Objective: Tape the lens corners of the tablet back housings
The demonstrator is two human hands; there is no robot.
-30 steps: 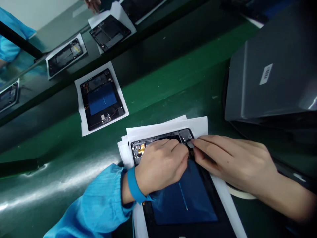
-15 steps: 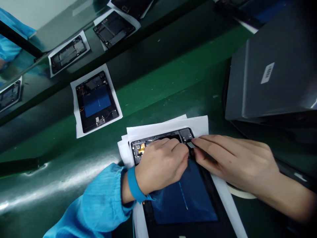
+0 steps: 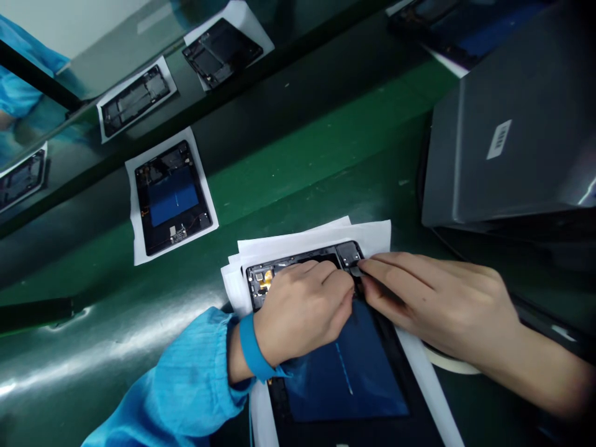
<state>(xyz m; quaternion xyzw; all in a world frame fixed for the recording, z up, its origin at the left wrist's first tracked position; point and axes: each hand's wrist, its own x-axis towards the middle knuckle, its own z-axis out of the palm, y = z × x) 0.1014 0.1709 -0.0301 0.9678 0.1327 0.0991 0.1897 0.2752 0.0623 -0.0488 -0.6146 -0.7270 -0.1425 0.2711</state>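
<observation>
An opened tablet [image 3: 344,372] is lying near the front edge of the green work surface [image 3: 326,149], resting on a stack of white paper sheets [image 3: 307,239] whose far edges are sticking out beyond it. Its blue battery panel [image 3: 349,379] is facing up, filling the nearer part of the frame.

The left hand [image 3: 302,310], coming out of a light blue sleeve [image 3: 186,385] with a blue wrist strap [image 3: 251,347], is lying knuckles-up across the far end of the tablet, fingers curled down onto the black frame; whether they are pinching anything underneath cannot be told. The right hand [image 3: 442,304] is reaching in from the right, its fingers stretched flat and close together, and its fingertips are pressing on a small grey piece [image 3: 357,271] at the tablet's far right corner. That piece is sitting right between the fingertips of both hands, touching the right ones; no closed grasp around it is showing. A white ring-shaped thing [image 3: 449,363] is peeking out below the right wrist.

Farther back and to the left, another opened tablet on paper [image 3: 170,197] is lying on the green surface. Beyond it, along the far edge, more opened units on paper [image 3: 135,99] are lying in a row. A grey box with a label [image 3: 507,124] is standing at the right side.
</observation>
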